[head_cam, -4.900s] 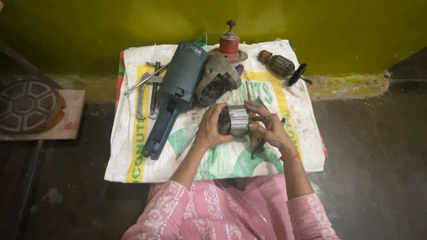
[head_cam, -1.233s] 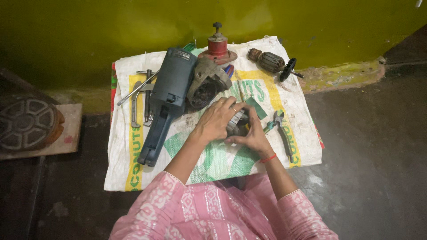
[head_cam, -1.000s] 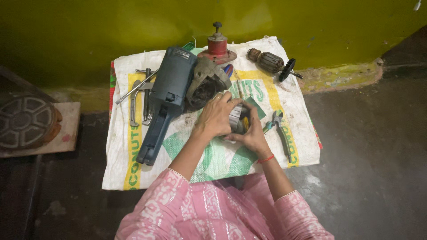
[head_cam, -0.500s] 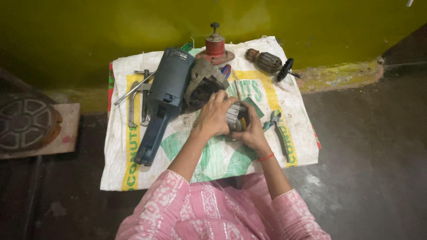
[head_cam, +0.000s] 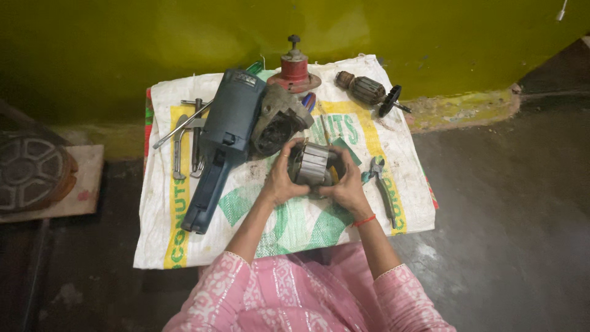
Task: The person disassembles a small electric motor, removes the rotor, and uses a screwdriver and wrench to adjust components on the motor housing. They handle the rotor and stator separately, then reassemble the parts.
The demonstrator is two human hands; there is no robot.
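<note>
Stator [head_cam: 313, 163] sides behind fingers [head_cam: 289, 161]

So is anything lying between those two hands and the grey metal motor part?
Nothing visible. The left hand and the right hand clasp the ribbed grey metal motor core directly from either side, above the white woven sack.

Left hand [head_cam: 281, 178], right hand [head_cam: 349, 184] cupped together
</note>
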